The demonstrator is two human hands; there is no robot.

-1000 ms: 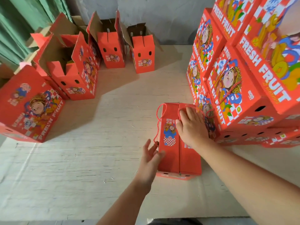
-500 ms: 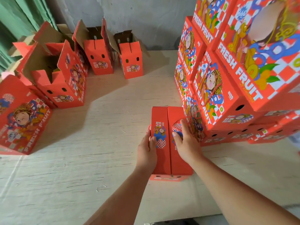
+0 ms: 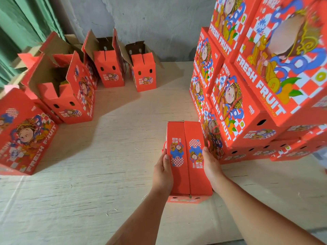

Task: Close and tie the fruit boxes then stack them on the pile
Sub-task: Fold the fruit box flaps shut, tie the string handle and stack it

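**Q:** What fills the scene?

**A:** A pile of closed fruit boxes point(image 3: 251, 96) rises at the right, red with "FRESH FRUIT" lettering. Open boxes point(image 3: 109, 68), flaps up, line the far left on a pale board floor point(image 3: 88, 183); one closed box point(image 3: 24, 131) leans at the left edge.

**Q:** And the arms?

**A:** Both bare forearms reach forward from the near edge. The left hand point(image 3: 162, 172) lies flat on the left side of the closed box point(image 3: 187, 160), thumb on the top edge and fingers out of sight down the side. The right hand point(image 3: 211, 167) presses the right side, its fingers hidden between box and pile.

**Q:** How does that box look?

**A:** Red, top flaps shut along a centre seam, cartoon prints on each flap, a red cord point(image 3: 164, 145) looping at its left edge.

**Q:** Where does it sit?

**A:** Near centre on the floor, clasped between both palms, just beside the pile's lowest boxes.
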